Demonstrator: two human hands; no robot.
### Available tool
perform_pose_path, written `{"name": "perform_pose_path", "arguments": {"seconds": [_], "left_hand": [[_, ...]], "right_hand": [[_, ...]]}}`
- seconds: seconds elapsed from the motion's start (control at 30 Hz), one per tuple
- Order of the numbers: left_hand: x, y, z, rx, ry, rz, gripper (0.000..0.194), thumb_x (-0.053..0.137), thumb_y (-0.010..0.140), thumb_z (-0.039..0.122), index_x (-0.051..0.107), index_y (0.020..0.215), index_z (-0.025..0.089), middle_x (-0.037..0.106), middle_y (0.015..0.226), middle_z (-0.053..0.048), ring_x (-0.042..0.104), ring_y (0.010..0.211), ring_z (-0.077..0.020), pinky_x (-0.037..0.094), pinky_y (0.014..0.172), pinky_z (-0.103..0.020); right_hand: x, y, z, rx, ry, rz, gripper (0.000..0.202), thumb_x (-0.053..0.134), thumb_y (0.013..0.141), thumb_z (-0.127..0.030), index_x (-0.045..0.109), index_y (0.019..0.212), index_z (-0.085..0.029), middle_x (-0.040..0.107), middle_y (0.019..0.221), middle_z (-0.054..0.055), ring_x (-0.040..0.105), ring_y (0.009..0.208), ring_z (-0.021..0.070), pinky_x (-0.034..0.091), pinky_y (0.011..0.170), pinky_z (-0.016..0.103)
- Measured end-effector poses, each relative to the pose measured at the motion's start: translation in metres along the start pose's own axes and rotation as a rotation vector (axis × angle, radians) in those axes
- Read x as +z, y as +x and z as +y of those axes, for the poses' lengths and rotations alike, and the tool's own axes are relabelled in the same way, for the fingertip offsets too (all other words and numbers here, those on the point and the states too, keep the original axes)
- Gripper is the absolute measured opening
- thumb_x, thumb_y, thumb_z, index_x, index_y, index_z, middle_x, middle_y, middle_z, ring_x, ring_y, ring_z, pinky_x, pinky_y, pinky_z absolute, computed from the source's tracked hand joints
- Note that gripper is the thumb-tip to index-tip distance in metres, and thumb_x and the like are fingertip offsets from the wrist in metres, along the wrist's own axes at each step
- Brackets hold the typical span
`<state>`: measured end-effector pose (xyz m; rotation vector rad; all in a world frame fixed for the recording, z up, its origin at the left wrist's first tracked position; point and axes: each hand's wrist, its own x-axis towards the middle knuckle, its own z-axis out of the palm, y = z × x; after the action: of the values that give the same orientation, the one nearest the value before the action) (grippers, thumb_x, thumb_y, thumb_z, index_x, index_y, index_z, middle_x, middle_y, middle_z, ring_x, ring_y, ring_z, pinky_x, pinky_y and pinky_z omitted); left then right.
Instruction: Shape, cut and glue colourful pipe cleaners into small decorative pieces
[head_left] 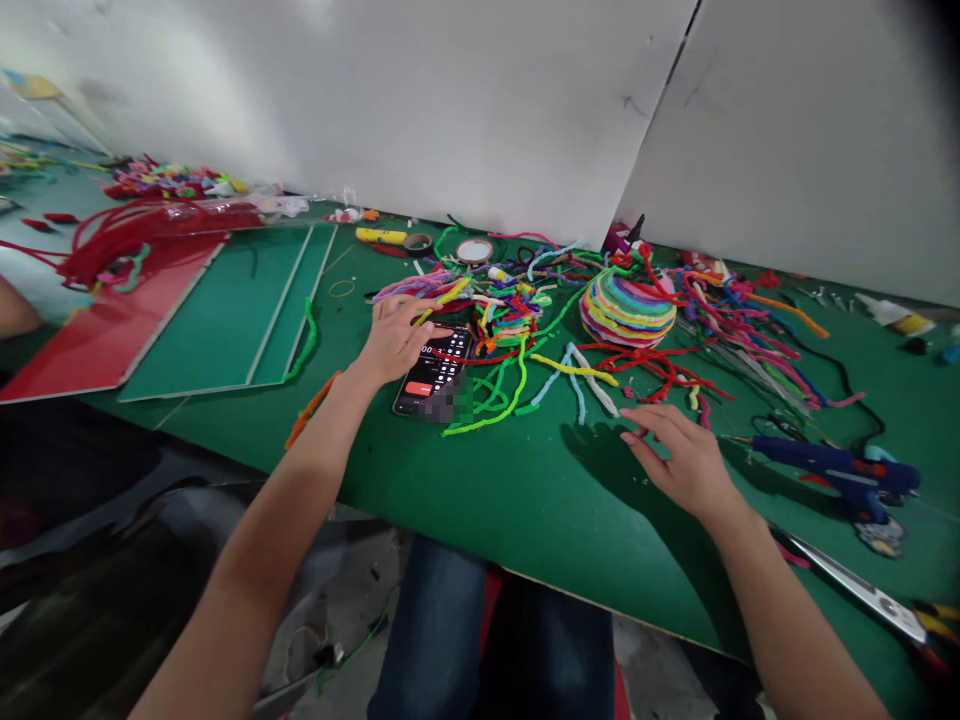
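My left hand (397,338) reaches over the upper edge of a phone (431,370) with a lit screen. A yellow pipe cleaner (452,293) runs between its thumb and fingers, which look closed on it. My right hand (679,455) hovers over the green table, fingers apart and holding nothing. Its fingertips are close to the end of a white pipe cleaner (596,385). Between the hands lie loose pipe cleaners in green, yellow and light blue. Behind them are a bundle of short colourful pieces (510,318) and a striped ball wound from pipe cleaners (628,308).
At right lie a blue glue gun (832,465), large scissors (862,590) and a pile of pipe cleaners (742,330). Green (217,320) and red boards (112,340) lie at left beneath red pipe cleaners. Tape rolls (474,251) sit near the white wall. Another person's arm (15,300) shows at far left.
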<state>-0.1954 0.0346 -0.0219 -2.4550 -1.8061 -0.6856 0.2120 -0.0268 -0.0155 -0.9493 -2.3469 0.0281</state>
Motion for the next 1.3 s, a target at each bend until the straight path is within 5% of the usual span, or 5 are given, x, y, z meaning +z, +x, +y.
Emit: {"name": "perform_pose_path", "arguments": {"seconds": [0.83, 1.0, 1.07, 1.17, 1.3], "left_hand": [[0.003, 0.001, 0.009, -0.012, -0.007, -0.189, 0.049, 0.022, 0.095, 0.037, 0.069, 0.108, 0.031, 0.046, 0.133, -0.002, 0.033, 0.119, -0.0281, 0.022, 0.101, -0.048], [-0.007, 0.001, 0.006, -0.039, -0.092, 0.018, 0.054, 0.016, 0.096, 0.04, 0.06, 0.121, 0.022, 0.05, 0.121, -0.006, 0.041, 0.113, -0.0248, 0.026, 0.102, -0.044], [-0.011, -0.001, 0.002, -0.032, -0.062, 0.059, 0.044, 0.028, 0.093, 0.039, 0.065, 0.109, 0.021, 0.054, 0.109, -0.007, 0.043, 0.109, -0.0248, 0.029, 0.099, -0.045], [-0.015, -0.004, -0.004, 0.014, 0.023, -0.038, 0.022, 0.052, 0.08, 0.033, 0.068, 0.091, 0.022, 0.054, 0.106, -0.007, 0.042, 0.108, -0.0276, 0.031, 0.095, -0.049], [-0.015, -0.006, -0.007, 0.038, 0.013, -0.13, 0.018, 0.057, 0.077, 0.03, 0.068, 0.089, 0.022, 0.053, 0.108, -0.007, 0.043, 0.108, -0.0265, 0.031, 0.096, -0.05]], "right_hand": [[-0.001, 0.001, -0.001, -0.003, -0.013, -0.012, 0.028, 0.056, 0.086, -0.022, 0.058, 0.113, -0.023, 0.068, 0.099, 0.008, 0.067, 0.086, 0.0194, 0.056, 0.075, 0.033], [-0.003, 0.002, -0.003, -0.012, -0.016, -0.005, 0.028, 0.057, 0.085, -0.019, 0.057, 0.113, -0.022, 0.067, 0.098, 0.008, 0.066, 0.084, 0.0188, 0.055, 0.074, 0.033], [-0.003, 0.001, -0.003, -0.016, -0.007, -0.009, 0.028, 0.058, 0.084, -0.018, 0.057, 0.112, -0.022, 0.067, 0.097, 0.008, 0.066, 0.084, 0.0186, 0.055, 0.074, 0.032], [-0.002, 0.001, -0.003, -0.017, -0.001, -0.018, 0.028, 0.057, 0.084, -0.019, 0.058, 0.112, -0.022, 0.068, 0.096, 0.007, 0.067, 0.083, 0.0187, 0.056, 0.074, 0.032], [-0.002, 0.001, -0.002, -0.014, 0.0, -0.016, 0.027, 0.058, 0.084, -0.018, 0.059, 0.111, -0.021, 0.068, 0.096, 0.007, 0.067, 0.083, 0.0181, 0.055, 0.073, 0.032]]}}
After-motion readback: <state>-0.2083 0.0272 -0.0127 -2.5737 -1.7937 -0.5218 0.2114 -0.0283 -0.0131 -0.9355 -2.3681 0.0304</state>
